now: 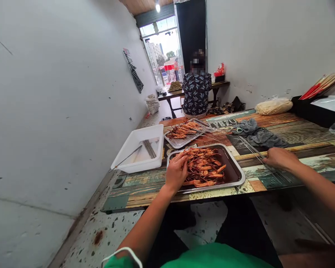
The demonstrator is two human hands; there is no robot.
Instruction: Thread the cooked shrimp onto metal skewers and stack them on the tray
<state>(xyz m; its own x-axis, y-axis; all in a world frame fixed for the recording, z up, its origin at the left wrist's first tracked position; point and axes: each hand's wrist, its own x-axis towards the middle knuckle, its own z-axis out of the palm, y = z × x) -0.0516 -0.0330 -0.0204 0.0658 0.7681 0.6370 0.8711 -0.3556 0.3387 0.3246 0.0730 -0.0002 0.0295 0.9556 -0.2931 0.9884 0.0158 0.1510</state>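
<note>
A metal tray (241, 178) holds a heap of reddish-brown braised pieces (203, 165) with thin trailing ends, like duck tongues, lying in dark sauce. My left hand (177, 171) is at the heap's left side, its fingers curled together around a piece that they mostly hide. Thin metal skewers (252, 149) lie in a loose bunch to the right of the tray. Over this bunch my right hand (280, 158) is closed, fingertips pinched at the skewers. Behind, a second metal tray (181, 142) carries skewered pieces (184, 129), their bare metal ends pointing right.
A white plastic tub (134, 163) with several metal skewers stands at the left. A grey cloth (257, 134) lies beyond my right hand. Farther right are a bagged bundle (274, 106) and a black box (304, 108) with red-tipped sticks. A person (197, 91) sits behind the table.
</note>
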